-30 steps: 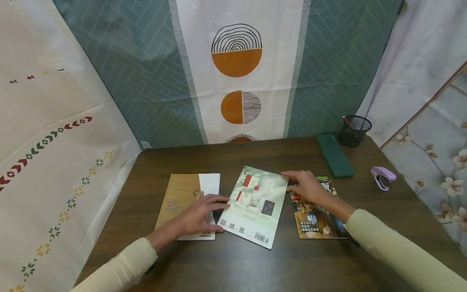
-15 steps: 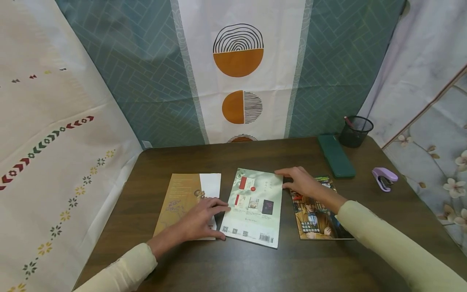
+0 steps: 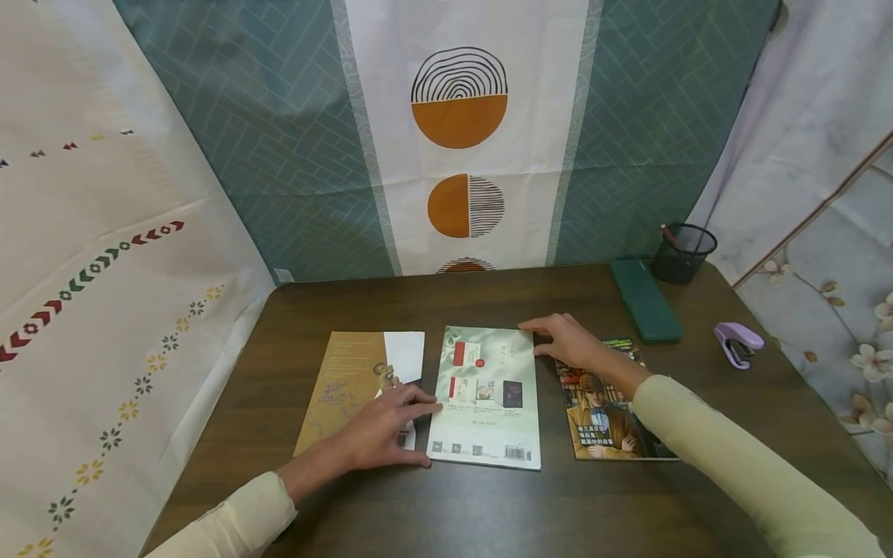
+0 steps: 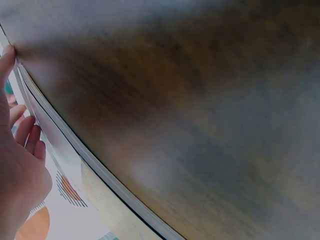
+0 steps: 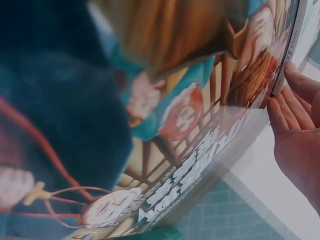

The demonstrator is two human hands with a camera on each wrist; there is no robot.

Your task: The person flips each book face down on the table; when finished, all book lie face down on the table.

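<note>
A pale green magazine [image 3: 488,422] with small book pictures and a barcode lies flat, almost straight, in the middle of the table. My left hand [image 3: 382,425] reaches over a brown-and-white book [image 3: 345,372], its fingertips and thumb at the magazine's left edge. At the upper right corner, the fingers and thumb of my right hand [image 3: 572,341] touch the magazine's edge. Beneath my right forearm lies a colourful comic magazine [image 3: 593,422], partly hidden. Its cover [image 5: 170,100] fills much of the right wrist view. In the left wrist view, the fingers of my left hand [image 4: 22,165] are loosely bent.
A dark green case [image 3: 645,302] lies at the back right, beside a black mesh pen cup [image 3: 677,260] holding a red pen. A purple stapler [image 3: 739,345] is near the right edge of the wooden table [image 3: 488,511]. Patterned cloths hang behind and at both sides.
The pale green magazine has turned clockwise from a slant to nearly straight. My right hand has moved left and slightly away along with its upper right corner; my left hand stays at its left edge.
</note>
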